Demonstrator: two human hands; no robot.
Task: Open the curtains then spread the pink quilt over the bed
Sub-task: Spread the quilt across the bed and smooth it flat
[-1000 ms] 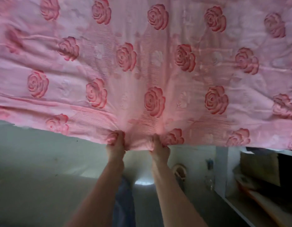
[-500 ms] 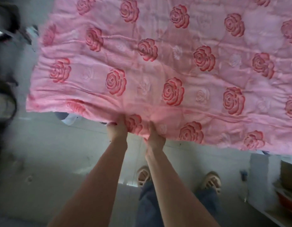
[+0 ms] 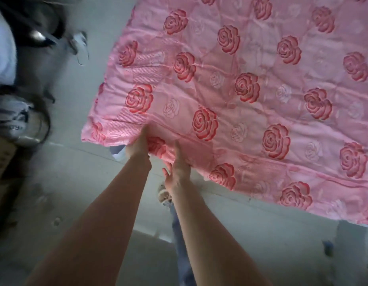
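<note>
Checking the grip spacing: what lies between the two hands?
Head view: a short fold of pink quilt edge, bearing a red rose, between left hand and right hand.

Grey floor [image 3: 75,193], sandal [image 3: 163,195], cardboard box [image 3: 1,155]
</note>
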